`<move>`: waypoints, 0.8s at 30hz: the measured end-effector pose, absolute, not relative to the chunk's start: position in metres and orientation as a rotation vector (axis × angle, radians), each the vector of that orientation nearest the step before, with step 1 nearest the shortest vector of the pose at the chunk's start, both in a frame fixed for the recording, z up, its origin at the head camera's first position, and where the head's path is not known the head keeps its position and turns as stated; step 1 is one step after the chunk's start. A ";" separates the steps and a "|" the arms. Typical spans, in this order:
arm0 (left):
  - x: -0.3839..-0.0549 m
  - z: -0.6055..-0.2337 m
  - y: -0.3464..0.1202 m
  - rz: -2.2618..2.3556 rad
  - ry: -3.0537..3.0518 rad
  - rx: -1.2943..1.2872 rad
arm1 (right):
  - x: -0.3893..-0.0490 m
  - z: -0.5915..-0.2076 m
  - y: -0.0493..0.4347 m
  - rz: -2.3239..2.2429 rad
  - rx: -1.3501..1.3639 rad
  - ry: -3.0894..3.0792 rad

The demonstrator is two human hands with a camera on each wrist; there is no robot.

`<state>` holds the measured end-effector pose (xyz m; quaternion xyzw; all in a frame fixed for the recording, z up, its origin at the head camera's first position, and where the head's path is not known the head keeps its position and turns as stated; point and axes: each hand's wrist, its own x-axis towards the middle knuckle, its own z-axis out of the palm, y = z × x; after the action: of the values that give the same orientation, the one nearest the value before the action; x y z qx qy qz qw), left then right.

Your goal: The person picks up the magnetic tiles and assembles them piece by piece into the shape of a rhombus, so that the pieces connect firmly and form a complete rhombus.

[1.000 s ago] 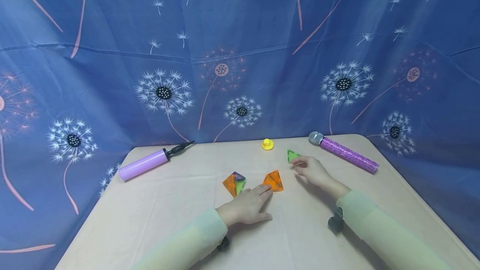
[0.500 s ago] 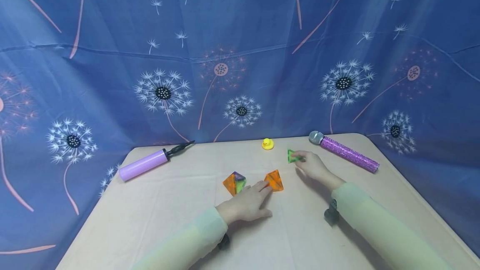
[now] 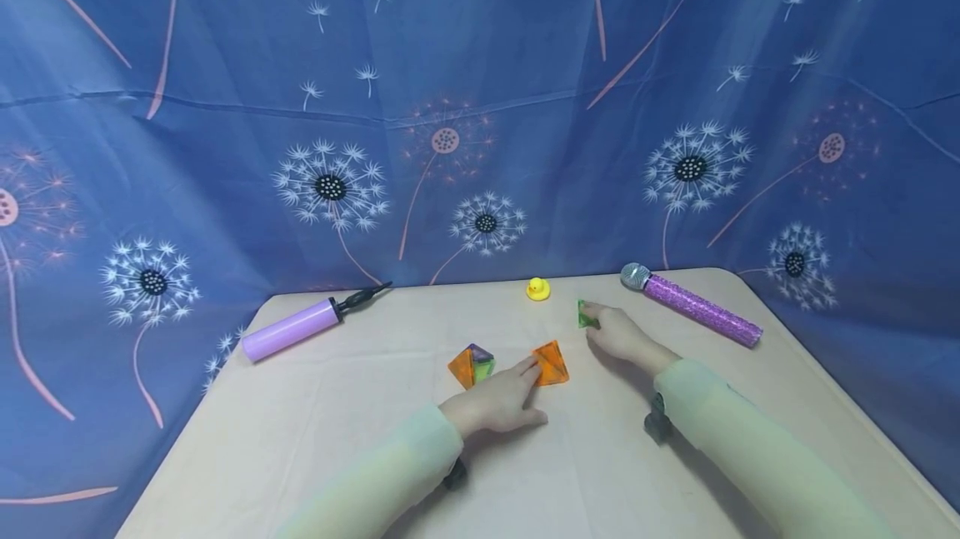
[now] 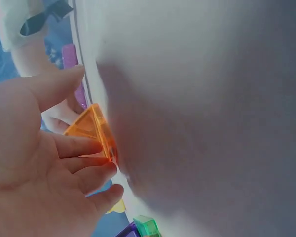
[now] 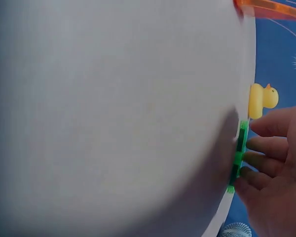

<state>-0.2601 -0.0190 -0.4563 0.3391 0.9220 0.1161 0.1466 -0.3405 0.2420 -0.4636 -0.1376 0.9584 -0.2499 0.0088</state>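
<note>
Our right hand (image 3: 624,334) is now reaching farther over the flat green plastic triangle (image 3: 582,315) near the worktop's (image 3: 352,431) far edge, relaxed fingers touching, not gripping, while our splayed left hand (image 3: 501,402) is touching the orange plastic pyramid-like piece (image 3: 554,365), and we are apparently starting a pickup needing a pinch.

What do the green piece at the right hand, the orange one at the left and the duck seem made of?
Green piece: probably hard plastic, fairly glossy; its bright tint looks translucent. Orange piece: likely the same, with see-through faces and crisp edges. Duck: perhaps rubber or soft vinyl, smooth and opaque; the look doesn't settle which.
</note>
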 end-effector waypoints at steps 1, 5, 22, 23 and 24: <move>-0.258 -0.456 -0.020 0.369 2.643 0.955 | -0.341 -0.464 0.242 -0.761 -0.424 2.988; -0.249 -0.453 -0.024 0.446 2.615 0.919 | -0.339 -0.466 0.244 -0.707 -0.425 2.979; -0.225 -0.453 -0.030 0.211 2.616 1.137 | -0.303 -0.468 0.249 -0.733 -0.532 2.953; -0.225 -0.453 -0.030 0.215 2.610 1.144 | -0.299 -0.467 0.249 -0.731 -0.539 2.948; -0.225 -0.453 -0.030 0.212 2.609 1.152 | -0.295 -0.466 0.249 -0.728 -0.548 2.945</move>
<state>-0.2252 -0.0299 -0.4528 0.3988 0.9032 0.0732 0.1406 -0.2948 0.2489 -0.4660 -0.1777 0.9549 -0.2362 0.0295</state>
